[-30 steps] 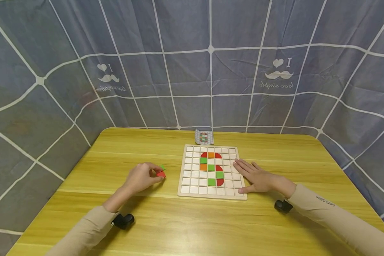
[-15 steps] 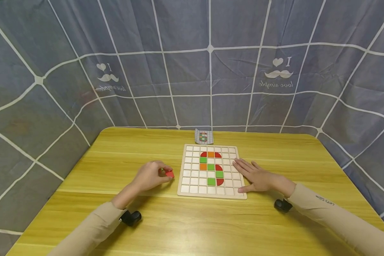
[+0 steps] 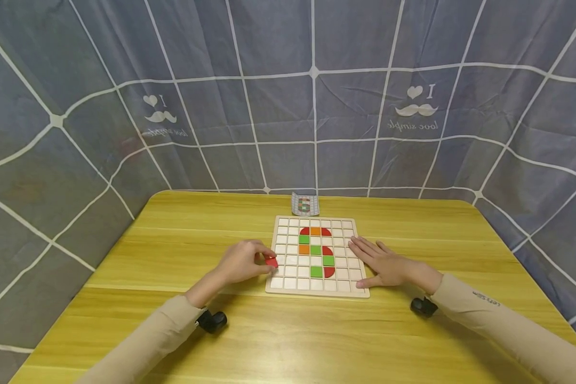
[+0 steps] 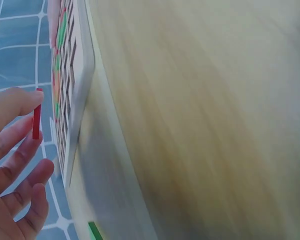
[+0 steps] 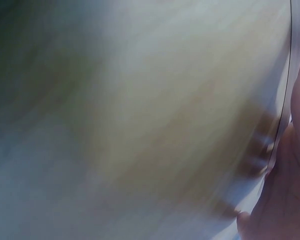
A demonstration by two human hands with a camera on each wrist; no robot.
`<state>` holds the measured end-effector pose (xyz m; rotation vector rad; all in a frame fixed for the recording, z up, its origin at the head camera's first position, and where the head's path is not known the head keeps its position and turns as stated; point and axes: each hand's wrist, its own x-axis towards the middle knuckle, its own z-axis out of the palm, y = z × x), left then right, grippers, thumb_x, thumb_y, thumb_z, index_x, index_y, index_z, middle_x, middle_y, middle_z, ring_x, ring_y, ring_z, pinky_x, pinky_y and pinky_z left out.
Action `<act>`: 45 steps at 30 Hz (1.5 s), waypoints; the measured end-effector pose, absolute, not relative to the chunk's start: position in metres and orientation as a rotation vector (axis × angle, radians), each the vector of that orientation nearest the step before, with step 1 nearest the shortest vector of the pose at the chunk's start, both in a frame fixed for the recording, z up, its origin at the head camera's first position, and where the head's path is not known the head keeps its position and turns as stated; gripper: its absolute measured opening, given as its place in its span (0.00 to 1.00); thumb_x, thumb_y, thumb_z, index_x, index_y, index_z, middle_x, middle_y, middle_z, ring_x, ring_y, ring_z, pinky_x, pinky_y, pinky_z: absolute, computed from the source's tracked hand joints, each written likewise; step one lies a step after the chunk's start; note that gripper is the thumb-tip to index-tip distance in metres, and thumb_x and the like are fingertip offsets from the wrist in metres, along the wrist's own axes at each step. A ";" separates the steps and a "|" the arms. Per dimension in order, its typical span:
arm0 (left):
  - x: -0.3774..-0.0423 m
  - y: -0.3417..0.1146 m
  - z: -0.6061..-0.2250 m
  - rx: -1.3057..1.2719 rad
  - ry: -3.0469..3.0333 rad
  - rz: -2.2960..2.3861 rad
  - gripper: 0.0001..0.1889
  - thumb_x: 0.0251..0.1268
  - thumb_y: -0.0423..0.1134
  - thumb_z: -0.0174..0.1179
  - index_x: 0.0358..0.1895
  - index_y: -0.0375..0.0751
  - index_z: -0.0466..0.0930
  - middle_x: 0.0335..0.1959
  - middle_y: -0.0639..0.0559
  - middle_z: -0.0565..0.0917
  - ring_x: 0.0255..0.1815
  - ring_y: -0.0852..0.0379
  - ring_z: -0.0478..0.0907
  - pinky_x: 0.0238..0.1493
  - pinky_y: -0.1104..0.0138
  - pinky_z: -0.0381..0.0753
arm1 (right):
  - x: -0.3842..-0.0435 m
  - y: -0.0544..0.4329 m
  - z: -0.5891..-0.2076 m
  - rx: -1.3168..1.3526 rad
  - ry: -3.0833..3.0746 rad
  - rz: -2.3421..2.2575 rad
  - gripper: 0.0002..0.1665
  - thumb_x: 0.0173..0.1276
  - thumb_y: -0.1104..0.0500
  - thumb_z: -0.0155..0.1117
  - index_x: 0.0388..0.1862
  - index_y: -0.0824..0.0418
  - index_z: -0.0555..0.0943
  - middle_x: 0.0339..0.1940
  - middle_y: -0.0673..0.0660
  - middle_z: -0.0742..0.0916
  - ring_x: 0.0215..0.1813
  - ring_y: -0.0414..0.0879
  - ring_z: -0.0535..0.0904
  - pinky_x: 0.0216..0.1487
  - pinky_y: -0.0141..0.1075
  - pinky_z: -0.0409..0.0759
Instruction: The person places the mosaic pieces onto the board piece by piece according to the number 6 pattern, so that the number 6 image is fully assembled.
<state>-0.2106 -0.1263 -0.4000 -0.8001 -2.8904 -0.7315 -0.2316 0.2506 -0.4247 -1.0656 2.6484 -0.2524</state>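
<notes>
In the head view my left hand (image 3: 244,261) pinches a small red tile (image 3: 271,262) between thumb and fingertips, over the left edge of the wooden grid board (image 3: 317,293). The left wrist view shows that red tile (image 4: 37,117) edge-on, with the other fingers loosely bent below. Red, orange and green (image 3: 315,272) tiles form a curved figure among the board's pale squares. On the board's right edge rests my right hand (image 3: 389,269), its fingers straight and spread. The right wrist view shows only part of that hand (image 5: 282,195) against the board's side.
A small printed card (image 3: 304,204) with a coloured grid pattern stands behind the board. One green tile (image 4: 94,231) lies on the wooden table (image 3: 288,341), seen in the left wrist view. Behind the table hangs a grey curtain (image 3: 278,106) with white lines.
My left hand has moved right with the red tile, from the table beside the board to above its left edge. The right hand has stayed in place.
</notes>
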 end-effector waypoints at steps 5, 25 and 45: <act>-0.213 -0.116 -0.401 -0.864 -2.891 -0.757 0.15 0.50 0.47 0.73 0.41 0.47 0.89 0.31 0.59 0.84 0.25 0.66 0.71 0.25 0.75 0.66 | -0.231 0.251 -0.425 -1.066 2.645 -0.249 0.59 0.66 0.32 0.54 0.78 0.66 0.43 0.79 0.68 0.47 0.79 0.65 0.42 0.71 0.67 0.44; -0.225 -0.071 -0.406 -1.034 -2.956 -0.697 0.13 0.53 0.47 0.70 0.41 0.49 0.88 0.33 0.60 0.84 0.25 0.68 0.70 0.25 0.75 0.67 | -0.232 0.251 -0.425 -1.069 2.645 -0.255 0.58 0.66 0.33 0.54 0.78 0.66 0.43 0.79 0.68 0.47 0.79 0.65 0.42 0.71 0.67 0.44; -0.226 -0.064 -0.408 -1.144 -2.976 -0.662 0.11 0.56 0.43 0.69 0.43 0.48 0.88 0.36 0.58 0.85 0.31 0.63 0.71 0.30 0.73 0.68 | -0.234 0.252 -0.426 -1.070 2.640 -0.261 0.59 0.65 0.31 0.54 0.78 0.65 0.42 0.79 0.67 0.46 0.79 0.64 0.41 0.71 0.67 0.43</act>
